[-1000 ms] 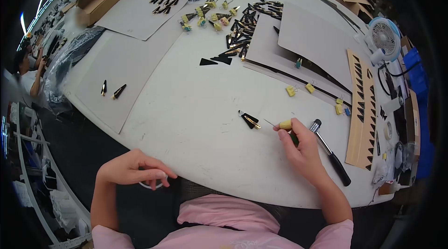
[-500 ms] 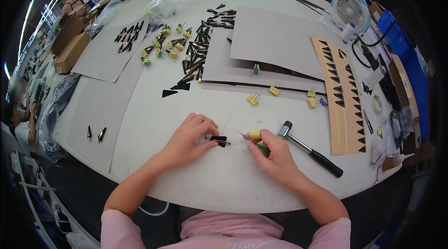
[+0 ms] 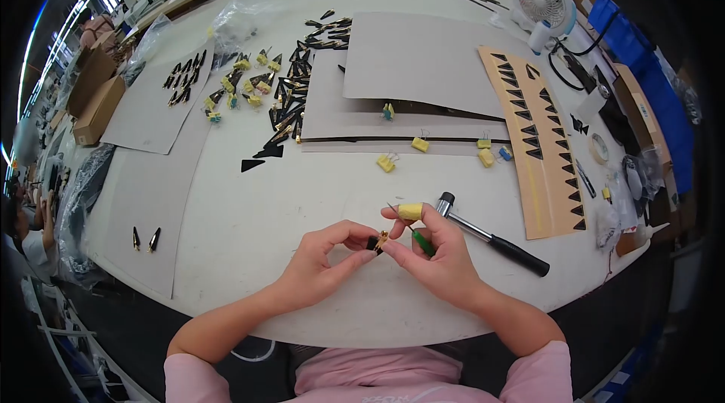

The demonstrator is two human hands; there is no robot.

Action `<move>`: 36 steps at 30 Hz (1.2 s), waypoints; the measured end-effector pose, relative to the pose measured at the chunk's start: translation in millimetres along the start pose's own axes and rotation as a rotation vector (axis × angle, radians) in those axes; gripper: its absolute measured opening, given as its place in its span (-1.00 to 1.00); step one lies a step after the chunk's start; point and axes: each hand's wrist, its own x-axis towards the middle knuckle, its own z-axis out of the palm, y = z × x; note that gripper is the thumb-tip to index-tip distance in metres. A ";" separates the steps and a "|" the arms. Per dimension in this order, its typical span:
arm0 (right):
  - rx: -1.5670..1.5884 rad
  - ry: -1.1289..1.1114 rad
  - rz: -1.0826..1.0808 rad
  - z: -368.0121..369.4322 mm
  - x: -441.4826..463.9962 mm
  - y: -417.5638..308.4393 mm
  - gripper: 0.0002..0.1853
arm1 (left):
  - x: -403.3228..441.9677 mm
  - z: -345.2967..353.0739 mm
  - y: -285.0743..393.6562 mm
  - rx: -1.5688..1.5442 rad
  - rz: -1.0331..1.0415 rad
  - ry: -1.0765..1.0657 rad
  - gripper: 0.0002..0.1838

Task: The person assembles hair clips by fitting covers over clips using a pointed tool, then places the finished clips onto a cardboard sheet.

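Observation:
Between thumb and fingers, my left hand (image 3: 321,261) pinches a small black and gold clip (image 3: 377,243). The thumb of my right hand (image 3: 444,263) touches the clip's gold end. Tucked in that same hand is a thin pointed tool with a green handle (image 3: 423,243), and yellow wrapping (image 3: 410,211) covers the index finger. Just beyond the right hand lies a hammer (image 3: 495,240) with a black grip. Two black clips (image 3: 154,240) lie apart on grey board at the left. Past the hands are black triangles (image 3: 252,165) and a heap of black and gold clips (image 3: 287,101).
Grey boards (image 3: 423,55) with yellow binder clips (image 3: 420,145) lie across the table (image 3: 302,199). A tan strip (image 3: 540,206) holds rows of black triangles. A fan (image 3: 541,1) stands back right, a cardboard box (image 3: 100,108) left. People (image 3: 34,233) are at far left.
My left hand has come from the table's edge, picked up the clip and brought it to my right hand. The view has shifted, so the table's contents appear further left.

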 end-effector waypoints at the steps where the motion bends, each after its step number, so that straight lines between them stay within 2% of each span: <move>1: -0.006 0.026 0.001 -1.5 -2.7 -0.6 -0.77 | 1.2 5.3 -1.1 -0.072 -0.022 0.043 -0.75; 2: -0.008 0.028 0.001 -2.5 -5.2 4.0 -0.77 | 2.1 9.1 -2.0 -0.143 -0.044 0.087 -0.77; 4: -0.055 -0.007 0.008 -3.1 -9.4 15.5 -0.79 | -0.7 14.7 1.7 -0.091 -0.049 0.105 -0.77; 9: 0.068 0.017 0.052 1.6 -7.7 21.9 -0.82 | -1.9 17.8 -5.9 -0.103 -0.028 0.178 -0.78; 15: 0.017 0.008 0.091 3.1 -8.1 26.1 -0.83 | -6.1 13.5 0.2 -0.088 -0.207 0.147 -0.84; 17: 0.004 0.007 0.104 5.6 -6.4 23.6 -0.83 | -3.7 14.6 0.3 -0.349 -0.319 0.153 -0.81; 20: -0.015 0.000 0.124 8.0 -5.2 24.7 -0.81 | -3.4 16.3 -0.8 -0.467 -0.339 0.144 -0.83; 29: -0.007 -0.015 0.170 12.2 -3.0 26.5 -0.79 | 1.1 12.6 -9.0 -0.611 -0.437 0.118 -0.85; 36: 0.047 -0.005 0.205 12.9 -3.1 32.3 -0.80 | -0.9 16.1 -11.3 -0.607 -0.407 0.133 -0.84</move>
